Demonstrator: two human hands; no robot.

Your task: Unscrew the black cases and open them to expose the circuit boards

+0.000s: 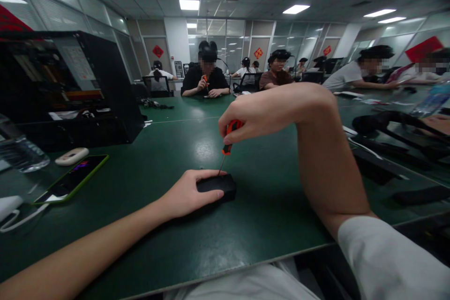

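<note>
Head view: one green desk [260, 225] fills the foreground, and two bare hands are at work over it. Left hand [186, 192], one, lies across one black box [225, 186] near the middle of the desk; its fingers hold the box, thumb along the near side, forefinger along the far edge. Right hand [251, 115], one, is raised above with bent wrist, its fingers closed on the red-orange and black handle of one screwdriver [234, 126]. The shaft slants down to the far edge of the box, just beside the left forefinger; whether the tip is seated cannot be told.

To the left: one phone [75, 180] in a green-edged case, one white cable [28, 225] near its lower end, one small white rounded case [72, 156] just beyond it, and one clear bottle [21, 147]. Behind these stands one open computer case [119, 84] with internal parts exposed. To the right: black strapped gear [390, 131], its pieces too blurred to count, and a second bottle [434, 98].

Across the desk, one co-worker in black [191, 77] holds another screwdriver [206, 78]; one person in brown [276, 77] sits to the right. Beyond, three red diamond-shaped decorations [258, 52] hang along the far wall.
</note>
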